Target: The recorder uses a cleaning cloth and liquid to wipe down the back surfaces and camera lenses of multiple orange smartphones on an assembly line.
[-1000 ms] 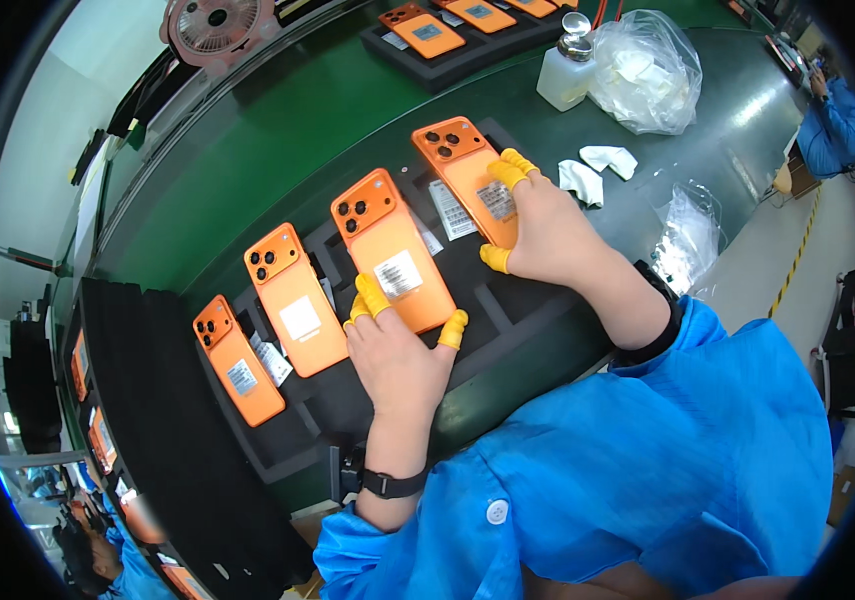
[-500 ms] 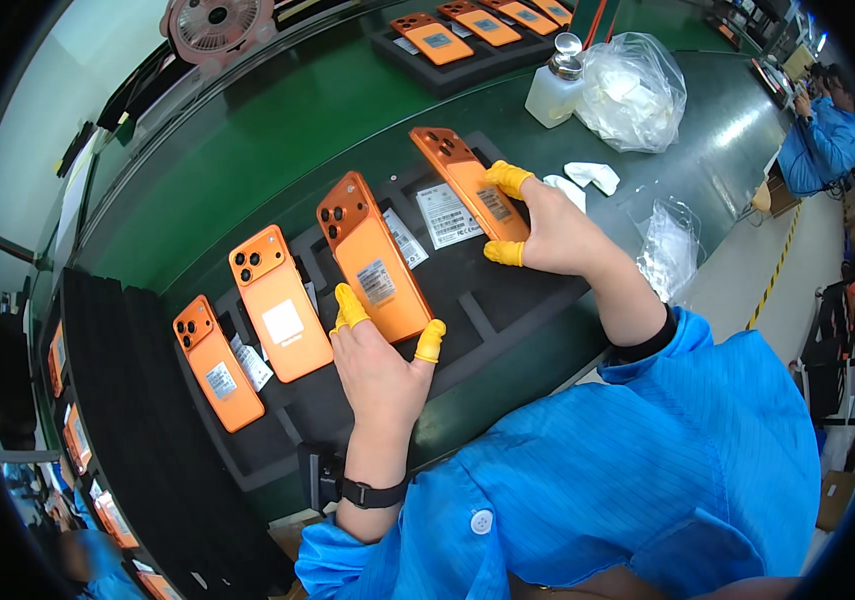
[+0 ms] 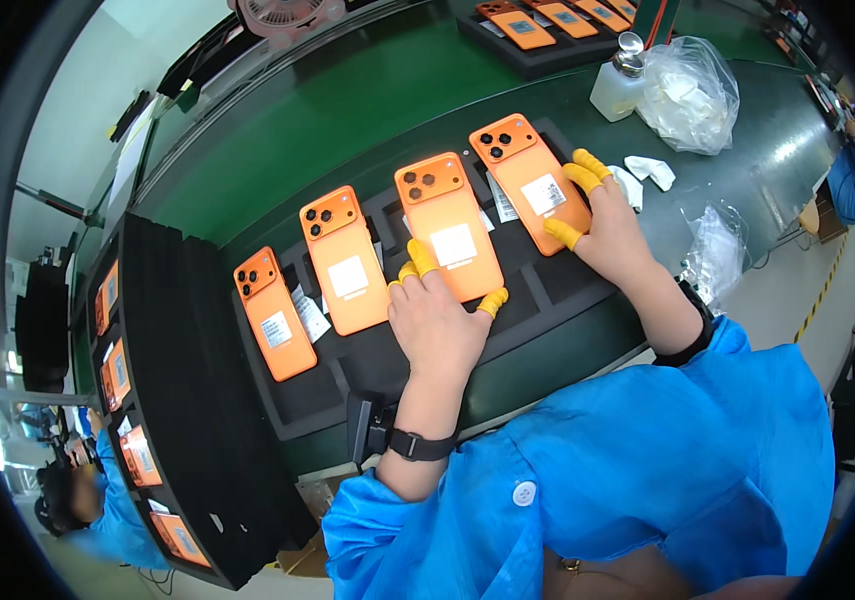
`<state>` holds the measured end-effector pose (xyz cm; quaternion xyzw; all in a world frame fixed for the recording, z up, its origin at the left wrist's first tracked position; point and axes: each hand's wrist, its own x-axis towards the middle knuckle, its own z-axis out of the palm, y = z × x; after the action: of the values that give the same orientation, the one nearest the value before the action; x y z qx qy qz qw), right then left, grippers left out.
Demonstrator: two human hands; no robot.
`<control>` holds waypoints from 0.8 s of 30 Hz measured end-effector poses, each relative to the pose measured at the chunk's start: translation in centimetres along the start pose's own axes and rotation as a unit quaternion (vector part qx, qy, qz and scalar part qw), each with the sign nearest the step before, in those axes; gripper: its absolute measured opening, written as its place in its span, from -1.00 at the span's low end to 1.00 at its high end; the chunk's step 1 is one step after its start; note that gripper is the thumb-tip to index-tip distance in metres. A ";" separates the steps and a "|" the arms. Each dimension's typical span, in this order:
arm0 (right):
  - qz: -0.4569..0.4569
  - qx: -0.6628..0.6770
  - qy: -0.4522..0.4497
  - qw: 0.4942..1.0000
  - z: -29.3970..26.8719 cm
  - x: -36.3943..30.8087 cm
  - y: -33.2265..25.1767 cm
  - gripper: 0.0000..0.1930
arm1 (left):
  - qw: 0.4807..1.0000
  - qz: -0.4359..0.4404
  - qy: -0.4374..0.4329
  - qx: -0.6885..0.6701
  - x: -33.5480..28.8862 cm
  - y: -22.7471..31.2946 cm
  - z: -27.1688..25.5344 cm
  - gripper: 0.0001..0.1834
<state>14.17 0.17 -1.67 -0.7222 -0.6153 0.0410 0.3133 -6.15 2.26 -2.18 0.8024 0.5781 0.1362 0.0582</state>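
Several orange smartphones lie camera side up along a black foam tray [image 3: 298,420]. My left hand [image 3: 438,325], with yellow finger cots, grips the lower end of the third smartphone from the left [image 3: 438,215], fingers on its left edge and thumb at its lower right corner. With yellow cots too, my right hand [image 3: 613,235] holds the rightmost smartphone [image 3: 518,150] by the sides of its lower half. Left of my hands rest the leftmost smartphone [image 3: 283,355] and the second smartphone [image 3: 343,240]. White printed labels [image 3: 310,315] show in the tray beside the phones.
A stack of black foam trays [image 3: 198,400] holding more orange phones stands at the left. Another phone tray [image 3: 538,62] sits at the back. Right of it are a pump bottle [image 3: 618,88], a clear bag [image 3: 688,95], white scraps [image 3: 651,170] and crumpled plastic [image 3: 718,250].
The two phones in my hands have turned from a tilt to face upward more squarely, lower against the tray. My hands keep hold of them. The whole view has shifted.
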 end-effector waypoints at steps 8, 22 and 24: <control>-0.064 -0.028 0.034 0.997 0.4 -1.0 1.3 -0.45 | 0.999 0.004 0.019 0.041 0.0 -0.7 -0.1 -0.41; -0.046 0.150 0.030 0.987 -1.5 -3.2 4.2 -0.60 | 0.951 -0.223 0.214 0.008 -11.1 -15.5 -1.4 -0.54; -0.067 0.178 0.018 0.982 -1.6 -3.5 4.3 -0.60 | 0.950 -0.248 0.189 0.012 -11.0 -15.4 -1.8 -0.53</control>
<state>17.75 -3.83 -3.71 -0.6126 -0.6396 0.1154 0.4497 -23.94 -3.28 -5.99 0.5941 0.7606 0.2599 -0.0300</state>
